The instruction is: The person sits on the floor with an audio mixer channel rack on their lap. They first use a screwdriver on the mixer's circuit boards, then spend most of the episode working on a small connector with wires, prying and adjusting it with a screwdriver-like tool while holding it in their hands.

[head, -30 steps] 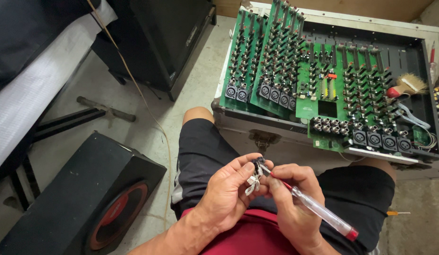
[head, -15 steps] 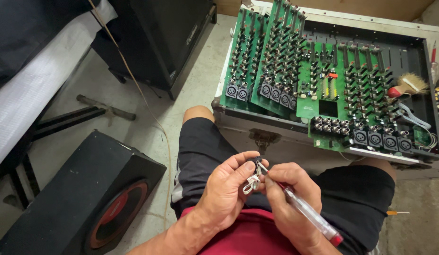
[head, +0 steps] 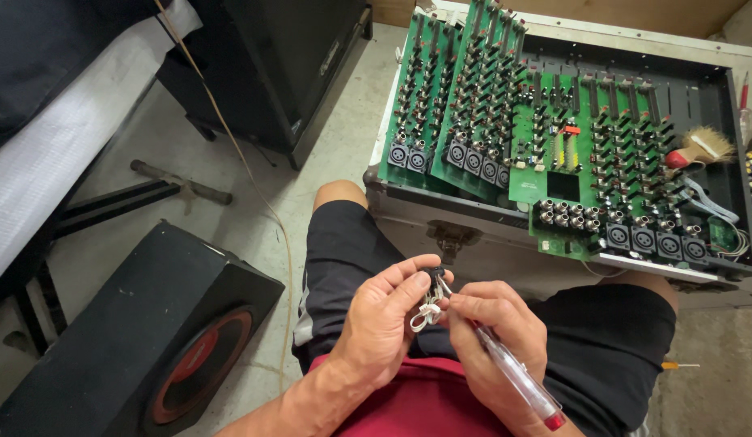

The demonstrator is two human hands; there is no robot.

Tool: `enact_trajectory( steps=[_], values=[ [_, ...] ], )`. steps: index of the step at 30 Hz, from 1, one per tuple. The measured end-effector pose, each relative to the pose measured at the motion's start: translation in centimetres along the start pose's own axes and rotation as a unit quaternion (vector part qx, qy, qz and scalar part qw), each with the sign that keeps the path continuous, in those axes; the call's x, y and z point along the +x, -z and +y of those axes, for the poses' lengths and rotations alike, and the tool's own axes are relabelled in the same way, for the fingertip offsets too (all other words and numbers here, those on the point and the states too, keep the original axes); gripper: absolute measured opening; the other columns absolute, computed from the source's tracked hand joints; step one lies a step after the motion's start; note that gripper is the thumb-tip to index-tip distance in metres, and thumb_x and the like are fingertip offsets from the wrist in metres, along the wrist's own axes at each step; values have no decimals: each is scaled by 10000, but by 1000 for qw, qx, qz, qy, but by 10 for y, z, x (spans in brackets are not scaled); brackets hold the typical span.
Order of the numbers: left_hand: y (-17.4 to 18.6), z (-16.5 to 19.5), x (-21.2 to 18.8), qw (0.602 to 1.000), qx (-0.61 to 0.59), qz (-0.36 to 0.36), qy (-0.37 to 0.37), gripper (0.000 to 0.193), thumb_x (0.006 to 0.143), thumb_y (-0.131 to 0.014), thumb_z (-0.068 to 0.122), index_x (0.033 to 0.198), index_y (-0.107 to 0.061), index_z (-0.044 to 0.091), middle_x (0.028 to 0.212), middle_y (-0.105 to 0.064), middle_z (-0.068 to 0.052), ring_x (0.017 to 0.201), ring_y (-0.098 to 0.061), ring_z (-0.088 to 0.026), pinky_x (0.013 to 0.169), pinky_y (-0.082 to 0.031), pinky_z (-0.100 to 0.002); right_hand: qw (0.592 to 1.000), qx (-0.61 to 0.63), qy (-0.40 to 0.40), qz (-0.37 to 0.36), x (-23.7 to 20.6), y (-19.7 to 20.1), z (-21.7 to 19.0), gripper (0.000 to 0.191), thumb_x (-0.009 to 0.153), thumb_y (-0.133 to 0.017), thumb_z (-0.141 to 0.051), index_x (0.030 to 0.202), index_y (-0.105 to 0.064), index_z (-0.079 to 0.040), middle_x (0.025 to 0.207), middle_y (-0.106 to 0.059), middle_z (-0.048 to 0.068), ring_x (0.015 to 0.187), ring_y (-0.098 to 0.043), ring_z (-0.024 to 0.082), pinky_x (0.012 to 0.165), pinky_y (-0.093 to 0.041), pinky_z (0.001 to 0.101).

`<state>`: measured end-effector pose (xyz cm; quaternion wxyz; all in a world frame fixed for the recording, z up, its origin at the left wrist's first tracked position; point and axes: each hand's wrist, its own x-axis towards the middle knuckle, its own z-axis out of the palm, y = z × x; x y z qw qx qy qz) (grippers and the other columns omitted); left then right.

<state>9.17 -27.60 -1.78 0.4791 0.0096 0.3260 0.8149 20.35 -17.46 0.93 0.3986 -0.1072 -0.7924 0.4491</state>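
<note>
Over the lap, the left hand (head: 384, 324) is curled nearly closed, its thumb and forefinger pinching a small black component (head: 435, 275) with thin white wires (head: 425, 311) looping out beneath it; the part sits between both hands, just above the black shorts (head: 343, 251) and the red shirt hem (head: 416, 400). The right hand (head: 493, 336) is also closed, fingers wrapped round a slim clear-plastic screwdriver (head: 517, 376) with a red end cap, its tip meeting the component, though the contact point itself is too small to make out. Just beyond the knees stands an opened mixing console (head: 473, 218) in a scuffed metal case with a latch on its front wall. Inside it, glossy green circuit boards (head: 473, 105) stand tilted and overlapping, studded with dense rows of dark potentiometer shafts and a line of round black sockets along their near edges. A bristle brush (head: 699, 147) with a red ferrule lies on the right-hand boards, near a flat pale ribbon cable (head: 707, 202). The floor (head: 254, 186) is rough, stained grey concrete. On it, to the left, lies a matte black wedge-shaped speaker (head: 149, 340) with a red-ringed cone, a thin tan cord (head: 262, 202) trailing past it, and black metal stand legs (head: 117, 202). A larger black cabinet (head: 287, 65) stands behind.
</note>
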Motion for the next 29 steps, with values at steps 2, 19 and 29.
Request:
enact_trajectory(
  steps=[2,19,29],
  values=[
    [1,-1,1,1000,20,3,-6,317,1008,-593,75,1299,-598,-50,1106,-720,-135,867,-706,-163,786,-606,-295,1000,-3,19,-8,0,1,1,224,843,-739,106,1007,-651,-20,963,-702,92,728,-689,98,609,-542,211],
    [6,-4,3,1000,27,8,-14,314,1003,-620,79,1286,-603,-55,1084,-729,-123,883,-704,-157,783,-608,-298,1000,1,26,-13,-3,1,8,225,842,-748,101,996,-656,-34,972,-694,86,714,-650,87,600,-515,212],
    [10,-3,3,996,80,11,-22,303,995,-631,74,1269,-640,-54,1058,-746,-133,878,-717,-155,780,-612,-280,999,-15,44,-23,-1,2,7,219,844,-742,97,1008,-665,-26,977,-692,92,720,-657,105,609,-524,217]
  ],
)
